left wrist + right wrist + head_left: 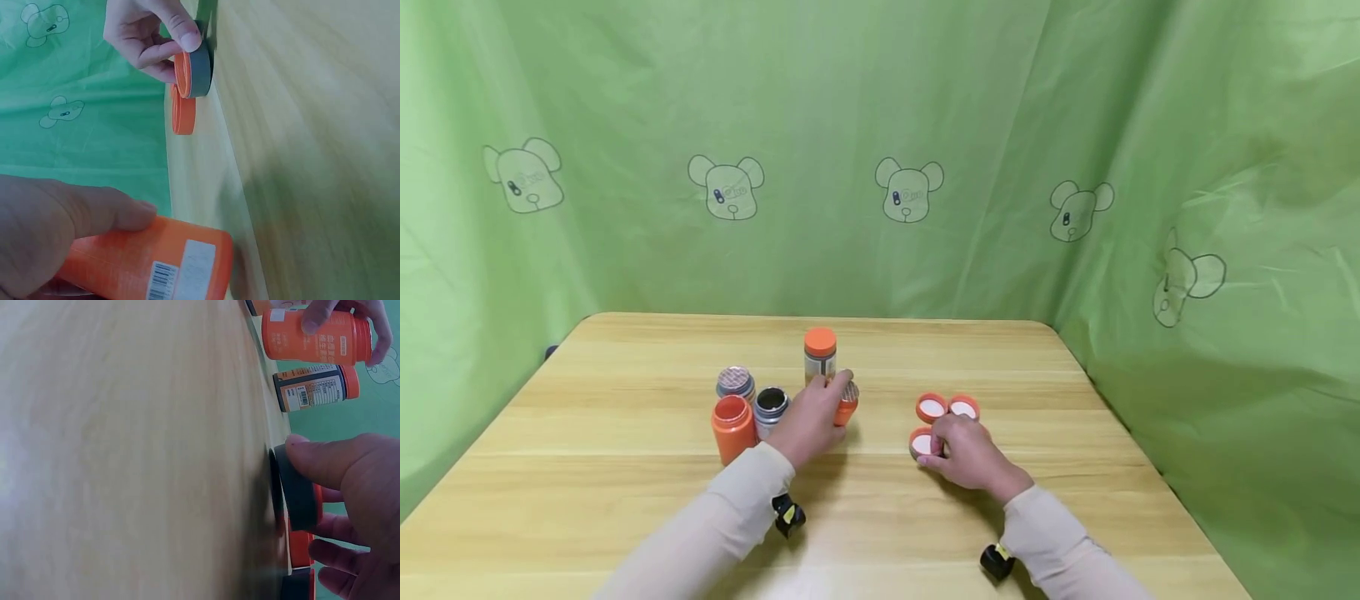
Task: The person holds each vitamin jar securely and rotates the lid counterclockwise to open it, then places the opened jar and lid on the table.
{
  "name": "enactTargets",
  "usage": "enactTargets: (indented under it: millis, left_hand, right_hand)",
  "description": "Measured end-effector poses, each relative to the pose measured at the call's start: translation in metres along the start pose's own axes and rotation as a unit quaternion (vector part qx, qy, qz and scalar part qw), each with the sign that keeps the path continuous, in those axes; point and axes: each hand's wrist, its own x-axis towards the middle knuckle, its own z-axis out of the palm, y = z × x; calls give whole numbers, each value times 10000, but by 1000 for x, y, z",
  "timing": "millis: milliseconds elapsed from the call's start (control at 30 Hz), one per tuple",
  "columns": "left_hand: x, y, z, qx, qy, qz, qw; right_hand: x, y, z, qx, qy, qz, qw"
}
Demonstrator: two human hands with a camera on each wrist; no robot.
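My left hand (812, 421) grips an orange plastic jar (134, 256) with a barcode label. Its top bears a patterned foil-like seal, partly visible in the head view. My right hand (967, 450) pinches a dark-sided lid (299, 494) with an orange inner rim between thumb and fingers. In the head view that lid's white lining faces up; whether it touches the table is unclear. Beside it lie two more upturned lids, one (932, 407) on the left and one (964, 407) on the right. My fingers may hide others.
Left of my left hand stand an open orange jar (733, 433), an open dark-mouthed jar (771, 408) and a foil-topped jar (735, 382). Behind that hand is a jar with an orange lid (820, 343). Green curtain (820, 100) surrounds the wooden table (647, 400).
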Motion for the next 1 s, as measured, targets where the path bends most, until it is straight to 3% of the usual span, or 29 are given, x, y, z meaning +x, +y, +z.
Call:
enactTargets:
  millis: [233, 433, 600, 733, 833, 1000]
  left_hand:
    - [8, -1, 2, 71, -79, -46, 9999]
    - [13, -3, 1, 313, -8, -23, 9995]
    - [17, -2, 3, 535, 267, 74, 9982]
    - [18, 1, 1, 932, 311, 81, 9951]
    - [20, 4, -3, 1618, 289, 32, 9864]
    - [25, 4, -8, 2697, 153, -316, 9623]
  right_hand:
    - [1, -2, 0, -178, -318, 138, 9992]
    - [6, -4, -3, -262, -315, 142, 9991]
    - [22, -13, -6, 202, -34, 76, 9998]
    - [47, -26, -8, 561, 105, 272, 9980]
    - [71, -33, -9, 815, 110, 468, 9955]
    - [114, -45, -9, 1372, 83, 460, 9894]
